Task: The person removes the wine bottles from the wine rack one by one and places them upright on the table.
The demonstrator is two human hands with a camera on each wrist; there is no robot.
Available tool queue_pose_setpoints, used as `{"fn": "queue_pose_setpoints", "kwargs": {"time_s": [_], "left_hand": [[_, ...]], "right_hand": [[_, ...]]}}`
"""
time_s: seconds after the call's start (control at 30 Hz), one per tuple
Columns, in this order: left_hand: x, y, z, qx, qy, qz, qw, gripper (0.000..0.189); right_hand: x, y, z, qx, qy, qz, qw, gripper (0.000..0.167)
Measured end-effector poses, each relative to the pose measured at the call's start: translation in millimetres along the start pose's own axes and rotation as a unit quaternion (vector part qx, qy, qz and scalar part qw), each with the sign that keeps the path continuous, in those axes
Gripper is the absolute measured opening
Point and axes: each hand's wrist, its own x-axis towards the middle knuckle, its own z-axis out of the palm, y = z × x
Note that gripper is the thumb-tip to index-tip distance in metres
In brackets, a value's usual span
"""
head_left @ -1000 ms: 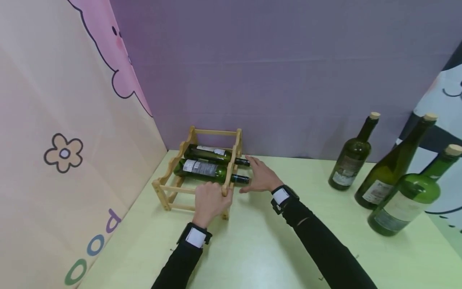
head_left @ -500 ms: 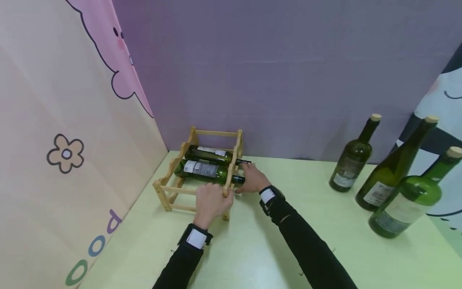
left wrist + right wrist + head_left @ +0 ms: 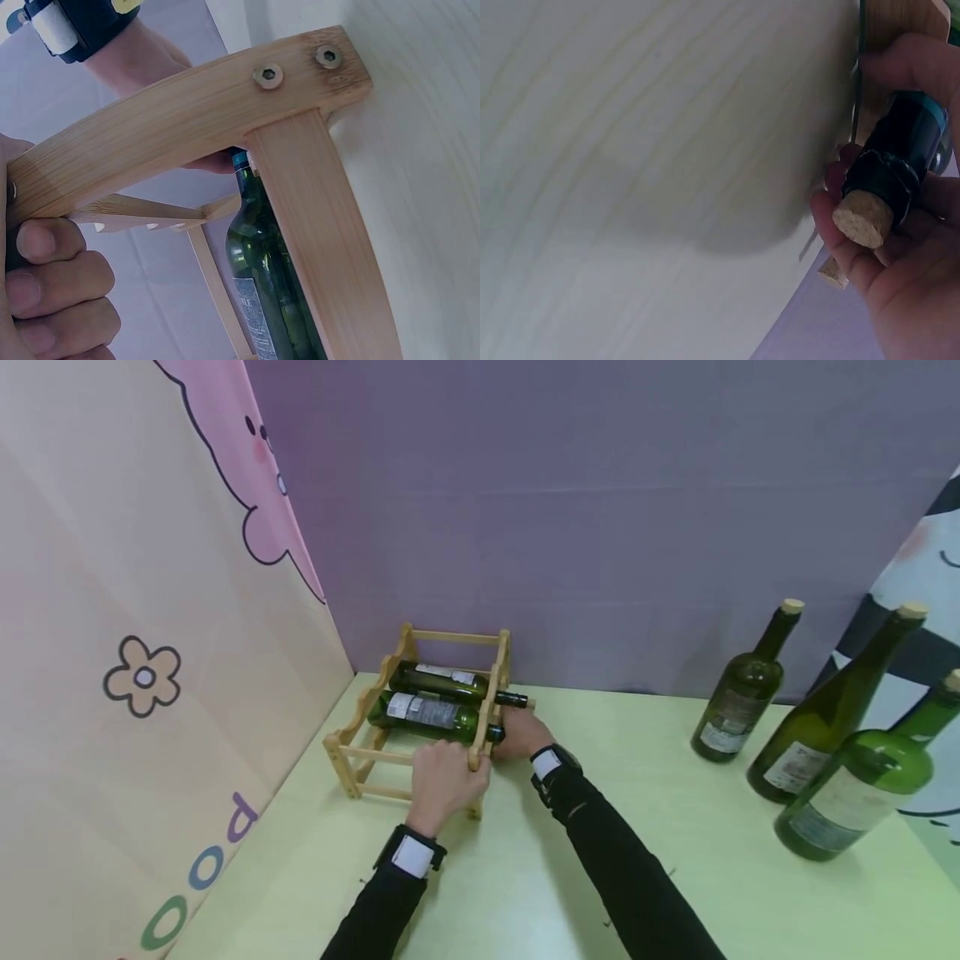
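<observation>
A wooden wine rack point(image 3: 378, 755) stands on the table, with two green wine bottles lying across it. My left hand point(image 3: 446, 781) grips the rack's front right corner; its curled fingers point(image 3: 64, 281) show under the wooden rail in the left wrist view. My right hand point(image 3: 523, 735) is at the rack's right side, around the neck of the nearer wine bottle point(image 3: 423, 712). In the right wrist view its fingers curl about that dark neck point(image 3: 900, 154), its cork point(image 3: 864, 217) facing out, while the thumb lies by the wood. The farther wine bottle point(image 3: 442, 681) lies just behind.
Three corked bottles stand upright on the table's right side: a dark one point(image 3: 738, 702), a tall olive one point(image 3: 832, 718) and a bright green one point(image 3: 855, 789). A purple backdrop point(image 3: 585, 527) rises behind the table point(image 3: 525, 877), and a printed sheet point(image 3: 210, 635) borders its left.
My right hand has moved left, from beside the bottle necks to around the nearer bottle's neck, hiding its tip. The left hand keeps its grip on the rack; the view has shifted slightly.
</observation>
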Motion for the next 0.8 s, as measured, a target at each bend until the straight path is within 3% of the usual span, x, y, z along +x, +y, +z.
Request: {"fn": "queue_pose_setpoints", "kwargs": {"time_s": [0.17, 0.27, 0.47, 0.6, 0.8], "left_hand": [[0.0, -0.4, 0.9, 0.009, 0.004, -0.009, 0.9999, 0.059], [0.2, -0.2, 1.9, 0.008, 0.003, -0.011, 0.9999, 0.061], [0.3, 2.1, 2.0, 0.005, 0.006, -0.009, 0.9999, 0.063], [0.1, 2.9, 1.1, 0.008, -0.002, -0.012, 0.9999, 0.063], [-0.4, 1.8, 1.7, 0.016, -0.007, -0.021, 0.9996, 0.063]], "right_hand": [[7.8, 4, 9, -0.017, -0.007, 0.007, 0.9998, 0.031], [9.6, 7, 13, -0.039, -0.020, 0.013, 0.9990, 0.021], [8.1, 14, 16, -0.049, -0.021, -0.008, 0.9985, 0.031], [7.0, 18, 17, -0.051, 0.005, -0.009, 0.9986, 0.010], [5.3, 18, 21, -0.080, 0.070, 0.034, 0.9938, 0.030]]}}
